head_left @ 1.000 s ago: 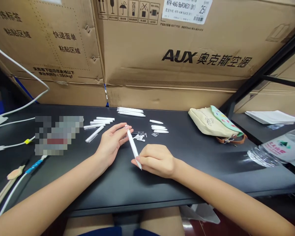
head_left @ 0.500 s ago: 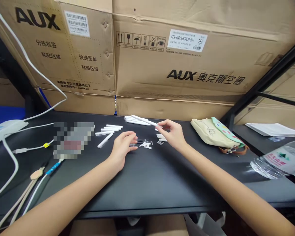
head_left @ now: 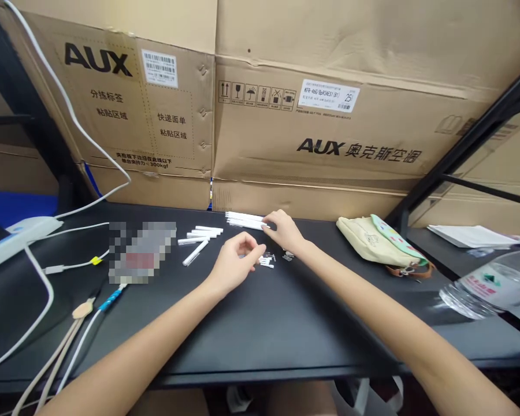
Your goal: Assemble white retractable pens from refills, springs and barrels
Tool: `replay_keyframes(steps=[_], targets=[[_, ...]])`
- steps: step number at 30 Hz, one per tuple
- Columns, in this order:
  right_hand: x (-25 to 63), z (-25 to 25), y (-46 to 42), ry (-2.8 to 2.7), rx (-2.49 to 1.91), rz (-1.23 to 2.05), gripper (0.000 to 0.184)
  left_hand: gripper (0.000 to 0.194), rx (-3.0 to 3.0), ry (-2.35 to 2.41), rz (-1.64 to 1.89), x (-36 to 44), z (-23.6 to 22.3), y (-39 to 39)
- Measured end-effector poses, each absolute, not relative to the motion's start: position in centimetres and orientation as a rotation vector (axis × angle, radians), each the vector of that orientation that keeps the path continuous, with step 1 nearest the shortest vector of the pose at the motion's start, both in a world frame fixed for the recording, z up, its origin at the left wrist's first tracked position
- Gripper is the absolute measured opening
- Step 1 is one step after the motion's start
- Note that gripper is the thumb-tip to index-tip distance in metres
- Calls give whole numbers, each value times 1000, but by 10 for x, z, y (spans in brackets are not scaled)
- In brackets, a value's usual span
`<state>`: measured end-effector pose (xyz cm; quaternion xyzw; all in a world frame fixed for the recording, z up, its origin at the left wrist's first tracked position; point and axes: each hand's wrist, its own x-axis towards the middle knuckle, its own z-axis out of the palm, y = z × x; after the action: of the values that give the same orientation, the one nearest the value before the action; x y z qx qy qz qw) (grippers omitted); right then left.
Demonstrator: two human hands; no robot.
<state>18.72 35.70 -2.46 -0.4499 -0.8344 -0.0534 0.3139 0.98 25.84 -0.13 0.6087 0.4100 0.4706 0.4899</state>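
My right hand [head_left: 283, 232] is at the back of the desk, its thumb and fingers closed on the right end of a white pen at the edge of a row of white pens [head_left: 245, 219]. Nearer to me, my left hand [head_left: 237, 263] is curled, thumb and index fingertips together; whatever is between them is hidden. Just right of its fingertips lie small white parts [head_left: 266, 263]. Tiny springs [head_left: 288, 256] rest below my right wrist. Several white pen barrels [head_left: 196, 252] lie to the left of my left hand.
A cream pouch [head_left: 379, 245] lies at right, with a clear plastic bottle [head_left: 489, 283] on its side beyond it. Cables, a power strip [head_left: 23, 240] and a blurred-out device [head_left: 143, 254] occupy the left. Large cardboard boxes [head_left: 329, 127] stand behind the desk [head_left: 277, 329].
My right hand has lowered the white pen onto the row, where it now lies alongside the others. My left hand has shifted right, over the thin rods, and its thumb and index finger have come together.
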Motion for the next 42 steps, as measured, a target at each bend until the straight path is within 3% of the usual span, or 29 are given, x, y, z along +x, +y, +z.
replay_keyframes(steps=[4,9,12,20,29,42], targets=[[194,-26,329,-2149,-938,7,16,21,1892,1113,1234,-10,19,267],[203,-34,294,-2228,-915,282,14,12,2492,1227,553,-29,23,270],[206,-37,287,-2277,-959,379,15,12,2556,1265,353,-32,15,273],[216,-30,284,-2363,-1014,500,8,14,2541,1243,375,-33,-7,280],[214,-28,280,-2415,-1051,607,12,19,2559,1241,306,-35,-10,278],[207,-35,272,-2247,-894,538,16,16,2264,1091,679,-16,-15,265]])
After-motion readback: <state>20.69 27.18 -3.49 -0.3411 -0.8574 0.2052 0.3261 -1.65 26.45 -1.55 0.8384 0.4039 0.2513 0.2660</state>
